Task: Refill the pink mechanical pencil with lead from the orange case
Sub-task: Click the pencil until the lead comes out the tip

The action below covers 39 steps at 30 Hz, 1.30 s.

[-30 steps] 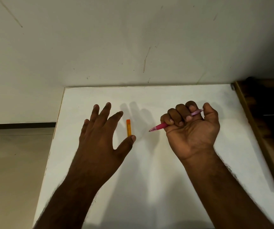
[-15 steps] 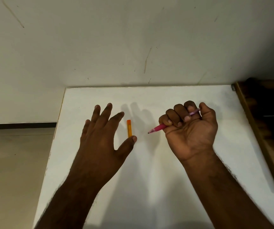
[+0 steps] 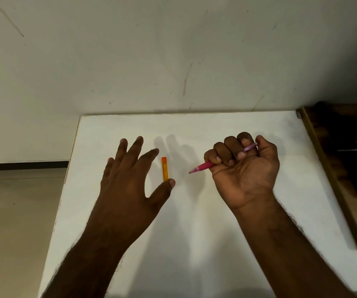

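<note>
The slim orange lead case point(image 3: 164, 168) lies flat on the white table point(image 3: 194, 222), pointing away from me. My left hand point(image 3: 130, 179) hovers just left of it, fingers spread, thumb tip at the case's near end; I cannot tell if it touches. My right hand point(image 3: 244, 168) is closed in a fist around the pink mechanical pencil point(image 3: 203, 166), whose metal tip points left toward the case. Its pale rear end sticks out between my thumb and index finger. The middle of the barrel is hidden in the fist.
A scuffed pale wall point(image 3: 173, 50) rises right behind the table's far edge. The table's left edge drops to a beige floor point(image 3: 12, 211). On the right stands a brown wooden frame point(image 3: 332, 179) with dark metal parts behind it.
Both hands have barely shifted. The right fist with the pencil has drifted slightly left, and the left thumb sits a touch closer to the case's near end.
</note>
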Tool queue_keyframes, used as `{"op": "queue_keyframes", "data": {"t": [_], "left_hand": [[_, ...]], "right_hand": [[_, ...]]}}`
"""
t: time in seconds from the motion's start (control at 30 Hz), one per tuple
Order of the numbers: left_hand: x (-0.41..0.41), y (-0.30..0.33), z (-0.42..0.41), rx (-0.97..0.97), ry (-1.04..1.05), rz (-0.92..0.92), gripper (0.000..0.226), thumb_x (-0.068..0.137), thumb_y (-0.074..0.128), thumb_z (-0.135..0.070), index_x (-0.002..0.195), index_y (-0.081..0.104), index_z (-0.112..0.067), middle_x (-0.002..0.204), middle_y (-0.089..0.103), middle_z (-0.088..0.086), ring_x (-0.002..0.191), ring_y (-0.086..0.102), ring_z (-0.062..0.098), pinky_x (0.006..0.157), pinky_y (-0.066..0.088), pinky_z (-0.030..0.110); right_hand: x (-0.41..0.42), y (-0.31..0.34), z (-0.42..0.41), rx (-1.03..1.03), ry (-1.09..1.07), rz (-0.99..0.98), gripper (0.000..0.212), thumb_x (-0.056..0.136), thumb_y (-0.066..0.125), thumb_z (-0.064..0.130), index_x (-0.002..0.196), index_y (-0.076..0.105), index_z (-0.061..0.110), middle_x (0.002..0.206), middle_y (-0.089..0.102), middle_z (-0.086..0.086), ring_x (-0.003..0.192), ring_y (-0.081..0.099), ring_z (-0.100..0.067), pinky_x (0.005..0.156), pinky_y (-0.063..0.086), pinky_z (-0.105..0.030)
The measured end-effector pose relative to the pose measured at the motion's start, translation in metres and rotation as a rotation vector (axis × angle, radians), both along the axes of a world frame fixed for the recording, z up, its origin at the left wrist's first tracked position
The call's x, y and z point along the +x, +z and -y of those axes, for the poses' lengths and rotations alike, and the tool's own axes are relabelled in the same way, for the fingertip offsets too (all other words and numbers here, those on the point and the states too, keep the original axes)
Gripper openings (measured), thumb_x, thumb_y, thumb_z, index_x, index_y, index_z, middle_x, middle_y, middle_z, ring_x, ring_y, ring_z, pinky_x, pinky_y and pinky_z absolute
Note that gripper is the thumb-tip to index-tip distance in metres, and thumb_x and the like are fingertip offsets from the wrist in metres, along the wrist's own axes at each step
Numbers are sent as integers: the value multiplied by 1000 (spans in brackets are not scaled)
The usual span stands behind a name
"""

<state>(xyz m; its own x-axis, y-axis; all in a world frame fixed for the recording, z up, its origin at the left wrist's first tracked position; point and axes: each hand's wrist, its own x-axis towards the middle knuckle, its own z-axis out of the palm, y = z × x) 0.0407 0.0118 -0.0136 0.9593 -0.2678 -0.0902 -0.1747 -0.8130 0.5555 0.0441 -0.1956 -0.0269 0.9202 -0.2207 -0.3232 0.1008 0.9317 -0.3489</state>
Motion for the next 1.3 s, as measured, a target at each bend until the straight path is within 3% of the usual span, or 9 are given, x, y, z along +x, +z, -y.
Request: {"op": "queue_keyframes", "data": {"t": [1.3], "left_hand": [[1, 0, -2, 8, -1, -20, 81, 78, 40, -72, 148, 40, -32, 166, 12, -10, 154, -7, 11, 123, 5, 44]], "right_hand": [[-1, -1, -2, 37, -26, -16, 41, 99, 31, 39, 67, 45, 17, 56, 34, 3, 50, 27, -15, 55, 33, -28]]}}
